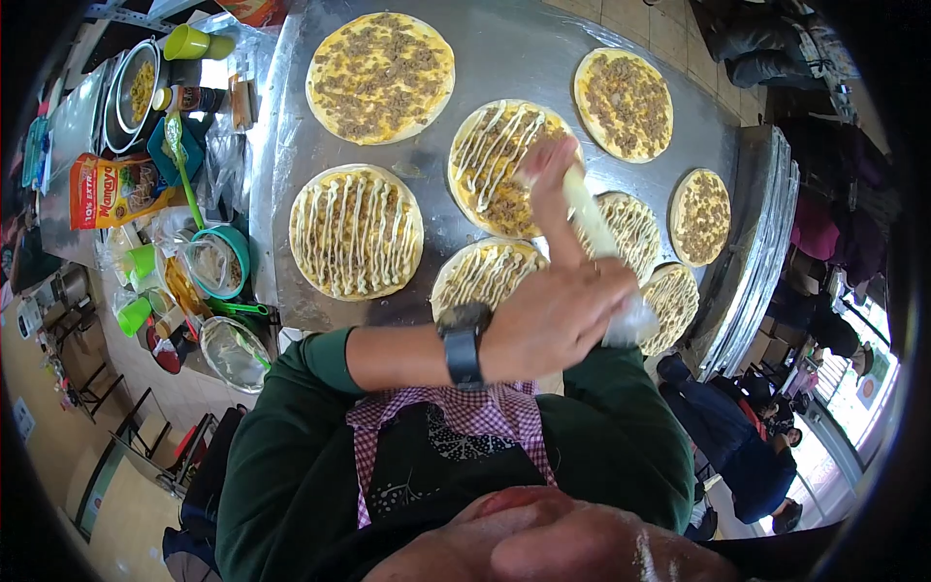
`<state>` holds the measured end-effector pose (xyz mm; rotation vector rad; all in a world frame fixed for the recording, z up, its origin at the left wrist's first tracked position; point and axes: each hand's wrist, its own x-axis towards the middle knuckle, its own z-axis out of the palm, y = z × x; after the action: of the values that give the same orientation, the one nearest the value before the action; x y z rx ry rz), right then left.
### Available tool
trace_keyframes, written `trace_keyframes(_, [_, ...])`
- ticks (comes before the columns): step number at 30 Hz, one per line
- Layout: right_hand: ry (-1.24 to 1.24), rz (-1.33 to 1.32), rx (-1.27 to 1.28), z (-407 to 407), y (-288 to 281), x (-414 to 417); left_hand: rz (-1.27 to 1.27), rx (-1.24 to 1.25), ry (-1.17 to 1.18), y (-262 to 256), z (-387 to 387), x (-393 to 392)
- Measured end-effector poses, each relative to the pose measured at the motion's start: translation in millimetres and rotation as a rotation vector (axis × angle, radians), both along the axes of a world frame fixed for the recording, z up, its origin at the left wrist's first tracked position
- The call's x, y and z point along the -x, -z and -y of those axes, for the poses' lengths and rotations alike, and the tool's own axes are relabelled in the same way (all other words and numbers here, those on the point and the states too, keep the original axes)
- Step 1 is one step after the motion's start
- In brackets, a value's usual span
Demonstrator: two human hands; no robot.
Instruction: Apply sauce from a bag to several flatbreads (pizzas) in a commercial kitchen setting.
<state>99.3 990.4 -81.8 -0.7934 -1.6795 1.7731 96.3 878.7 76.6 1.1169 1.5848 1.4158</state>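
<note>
A blurred plastic piping bag point(593, 225) of pale sauce slants over a round pizza point(502, 156) topped with minced meat and yellow cheese. Sauce stripes cover the left part of that pizza. My left hand point(560, 320), with a dark watch on the wrist, is closed around the bag's upper part. Farther out, my right hand point(549, 164) is blurred and grips the bag's lower end over the pizza; my left hand hides much of that forearm. Closest to my left arm are a striped pizza point(484, 273), partly covered, and another striped pizza point(356, 233).
Several more pizzas lie on the metal table point(429, 200), including an unstriped one point(382, 76) at far left. On the left stand a teal bowl point(222, 262), a green cup point(185, 42), a sauce pouch point(109, 190) and a metal pot point(138, 91). People point(749, 436) are at right.
</note>
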Motion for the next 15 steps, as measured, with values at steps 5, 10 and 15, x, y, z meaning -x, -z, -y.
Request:
trace_keyframes(5, [-0.1, -0.035, 0.047, 22.0, -0.6, -22.4, 0.029, 0.011, 0.044, -2.7, 11.3, -14.2])
trace_keyframes(10, [0.112, -0.149, -0.113, -58.0, 0.1, 26.8, -0.065, -0.055, -0.096, 15.5, -26.2, -1.5])
trace_keyframes(15, [0.098, 0.02, -0.012, -33.6, 19.2, -11.5, -0.021, -0.036, -0.016, 4.2, -14.5, -8.5])
